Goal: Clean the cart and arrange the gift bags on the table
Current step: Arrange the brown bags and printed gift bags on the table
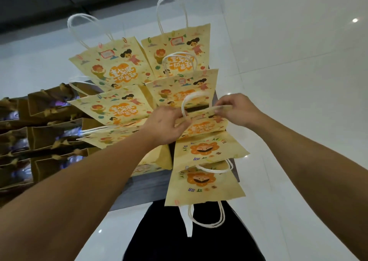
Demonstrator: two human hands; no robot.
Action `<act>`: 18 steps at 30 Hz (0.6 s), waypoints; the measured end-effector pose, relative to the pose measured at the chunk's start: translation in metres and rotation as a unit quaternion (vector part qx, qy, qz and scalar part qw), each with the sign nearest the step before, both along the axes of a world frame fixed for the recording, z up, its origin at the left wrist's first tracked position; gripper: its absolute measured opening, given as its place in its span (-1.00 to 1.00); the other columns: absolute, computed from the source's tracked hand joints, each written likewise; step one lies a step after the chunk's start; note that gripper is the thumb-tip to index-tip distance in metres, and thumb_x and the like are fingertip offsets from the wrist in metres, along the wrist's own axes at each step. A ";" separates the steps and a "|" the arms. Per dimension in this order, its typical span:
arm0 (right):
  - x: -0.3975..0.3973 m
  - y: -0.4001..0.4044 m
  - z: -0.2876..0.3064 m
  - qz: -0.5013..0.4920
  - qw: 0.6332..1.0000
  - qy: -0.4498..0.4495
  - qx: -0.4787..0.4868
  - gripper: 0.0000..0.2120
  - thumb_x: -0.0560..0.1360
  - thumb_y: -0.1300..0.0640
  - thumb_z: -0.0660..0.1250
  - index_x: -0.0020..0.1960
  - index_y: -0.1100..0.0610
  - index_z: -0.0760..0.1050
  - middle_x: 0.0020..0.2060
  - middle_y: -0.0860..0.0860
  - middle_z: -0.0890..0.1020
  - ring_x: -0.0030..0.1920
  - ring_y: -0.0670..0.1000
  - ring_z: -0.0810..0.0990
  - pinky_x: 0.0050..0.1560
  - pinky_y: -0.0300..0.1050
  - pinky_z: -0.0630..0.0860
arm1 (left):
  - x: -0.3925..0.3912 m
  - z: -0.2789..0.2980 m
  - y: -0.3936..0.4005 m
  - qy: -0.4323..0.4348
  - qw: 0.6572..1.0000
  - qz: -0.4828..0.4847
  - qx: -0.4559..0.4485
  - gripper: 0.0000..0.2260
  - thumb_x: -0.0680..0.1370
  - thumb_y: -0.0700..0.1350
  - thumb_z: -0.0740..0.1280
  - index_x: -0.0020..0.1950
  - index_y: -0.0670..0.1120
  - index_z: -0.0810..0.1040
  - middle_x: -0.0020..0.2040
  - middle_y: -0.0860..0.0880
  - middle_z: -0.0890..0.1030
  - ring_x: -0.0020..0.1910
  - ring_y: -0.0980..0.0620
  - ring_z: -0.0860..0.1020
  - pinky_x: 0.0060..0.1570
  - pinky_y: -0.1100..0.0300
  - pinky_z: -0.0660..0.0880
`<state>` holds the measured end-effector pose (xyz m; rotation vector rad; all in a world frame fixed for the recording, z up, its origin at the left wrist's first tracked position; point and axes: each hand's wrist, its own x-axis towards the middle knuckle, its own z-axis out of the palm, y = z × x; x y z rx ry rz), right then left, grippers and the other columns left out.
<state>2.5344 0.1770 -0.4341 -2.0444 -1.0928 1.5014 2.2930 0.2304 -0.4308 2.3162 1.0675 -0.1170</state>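
Yellow paper gift bags with cartoon prints and white rope handles stand in rows on the grey desk, and both hands are on the one in the middle. The left hand pinches its top edge beside the handle, while the right hand pinches the folded rim at the other end. Brown bags crowd the left side, and two yellow bags nearest the person face the other way.
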 end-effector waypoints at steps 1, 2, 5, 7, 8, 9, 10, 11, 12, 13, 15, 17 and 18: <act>-0.003 0.000 -0.002 -0.024 0.999 -0.017 0.016 -0.94 0.53 0.21 0.46 0.00 0.16 0.64 -0.09 -0.02 0.64 -0.29 -0.21 0.63 -0.39 -0.46 0.44 | 0.005 -0.001 -0.002 0.033 0.999 0.022 -0.009 -0.71 0.67 0.07 0.21 0.13 -0.08 0.63 -0.14 -0.08 0.65 -0.10 -0.13 0.58 -0.14 0.05 0.45; -0.006 -0.002 -0.005 -0.045 0.998 -0.031 0.029 -0.90 0.53 0.18 0.47 0.01 0.19 0.62 -0.14 -0.04 0.61 -0.39 -0.25 0.59 -0.48 -0.47 0.39 | 0.009 -0.003 -0.003 0.055 0.997 0.059 -0.017 -0.72 0.68 0.04 0.21 0.12 -0.09 0.63 -0.14 -0.07 0.64 -0.09 -0.13 0.58 -0.16 0.05 0.44; -0.011 -0.008 -0.012 -0.096 0.994 -0.048 0.036 -0.78 0.51 0.09 0.50 0.05 0.21 0.59 -0.20 -0.06 0.58 -0.39 -0.21 0.57 -0.53 -0.44 0.37 | 0.014 -0.009 -0.002 0.065 0.986 0.149 -0.026 -0.72 0.70 0.02 0.20 0.11 -0.11 0.63 -0.10 -0.09 0.66 -0.10 -0.09 0.54 -0.14 0.06 0.42; -0.014 -0.011 -0.013 -0.111 0.992 -0.048 0.034 -0.73 0.51 0.07 0.50 0.10 0.22 0.58 -0.18 -0.05 0.58 -0.33 -0.17 0.56 -0.54 -0.43 0.37 | 0.016 -0.011 -0.002 0.074 0.984 0.157 -0.030 -0.73 0.70 0.01 0.20 0.09 -0.10 0.63 -0.09 -0.08 0.65 -0.11 -0.08 0.51 -0.13 0.07 0.43; -0.016 -0.013 -0.013 -0.115 0.991 -0.050 0.036 -0.72 0.52 0.07 0.49 0.12 0.21 0.58 -0.16 -0.05 0.58 -0.32 -0.17 0.55 -0.54 -0.44 0.37 | 0.017 -0.011 -0.003 0.075 0.983 0.161 -0.034 -0.74 0.70 0.01 0.20 0.10 -0.09 0.63 -0.08 -0.07 0.65 -0.11 -0.08 0.52 -0.14 0.07 0.44; -0.017 -0.015 -0.011 -0.120 0.991 -0.053 0.040 -0.71 0.52 0.06 0.49 0.15 0.19 0.57 -0.12 -0.04 0.58 -0.31 -0.18 0.55 -0.53 -0.45 0.36 | 0.018 -0.012 -0.005 0.072 0.983 0.166 -0.027 -0.75 0.69 0.00 0.21 0.11 -0.08 0.63 -0.08 -0.07 0.66 -0.09 -0.09 0.54 -0.16 0.08 0.44; -0.018 -0.016 -0.008 -0.126 0.989 -0.061 0.045 -0.68 0.51 0.06 0.49 0.20 0.14 0.55 -0.07 -0.03 0.57 -0.30 -0.18 0.55 -0.51 -0.47 0.35 | 0.018 -0.011 -0.008 0.064 0.983 0.172 -0.012 -0.78 0.68 -0.01 0.23 0.11 -0.07 0.62 -0.07 -0.06 0.66 -0.08 -0.11 0.55 -0.18 0.09 0.42; -0.019 -0.018 -0.005 -0.133 0.987 -0.075 0.049 -0.64 0.50 0.06 0.50 0.25 0.09 0.52 -0.01 -0.03 0.56 -0.27 -0.17 0.56 -0.47 -0.49 0.35 | 0.018 -0.010 -0.010 0.051 0.983 0.175 0.020 -0.84 0.66 -0.04 0.25 0.08 -0.07 0.59 -0.07 -0.06 0.64 -0.07 -0.12 0.55 -0.18 0.09 0.39; -0.019 -0.023 -0.001 -0.142 0.984 -0.091 0.057 -0.58 0.49 0.10 0.51 0.29 0.05 0.49 0.04 -0.03 0.55 -0.21 -0.15 0.58 -0.38 -0.48 0.38 | 0.017 -0.008 -0.014 0.041 0.981 0.178 0.059 -0.91 0.63 -0.08 0.28 0.02 -0.07 0.53 -0.07 -0.07 0.61 -0.06 -0.13 0.53 -0.17 0.08 0.36; -0.017 -0.030 0.002 -0.157 0.979 -0.105 0.070 -0.55 0.46 0.18 0.50 0.31 0.04 0.47 0.08 -0.02 0.55 -0.11 -0.10 0.60 -0.27 -0.42 0.42 | 0.015 -0.003 -0.019 0.028 0.979 0.178 0.096 -0.95 0.58 -0.13 0.30 -0.03 -0.06 0.45 -0.08 -0.07 0.57 -0.05 -0.13 0.49 -0.14 0.06 0.34; -0.012 -0.048 0.009 -0.184 0.974 -0.110 0.080 -0.58 0.41 0.38 0.36 0.20 0.06 0.52 0.09 -0.01 0.59 0.05 0.01 0.60 -0.10 -0.26 0.48 | 0.010 0.008 -0.032 -0.013 0.976 0.187 0.115 -0.86 0.48 -0.19 0.31 -0.06 -0.05 0.37 -0.08 -0.05 0.48 -0.06 -0.08 0.39 -0.11 0.07 0.28; -0.008 -0.078 0.016 -0.180 0.976 -0.102 0.062 -0.58 0.37 0.48 0.23 0.04 0.06 0.59 0.01 -0.03 0.64 0.09 0.03 0.61 -0.11 -0.26 0.48 | 0.003 0.016 -0.048 -0.076 0.986 0.141 0.054 -0.90 0.44 -0.13 0.30 -0.08 -0.05 0.43 -0.10 -0.02 0.49 -0.07 -0.03 0.39 -0.15 0.08 0.28; -0.006 -0.094 0.018 -0.170 0.979 -0.099 0.050 -0.56 0.35 0.50 0.20 -0.02 0.05 0.61 0.00 -0.03 0.66 0.10 0.00 0.61 -0.12 -0.27 0.47 | -0.002 0.020 -0.057 -0.089 0.992 0.092 0.006 -0.90 0.43 -0.07 0.28 -0.09 -0.04 0.48 -0.12 -0.01 0.52 -0.09 -0.01 0.42 -0.16 0.08 0.31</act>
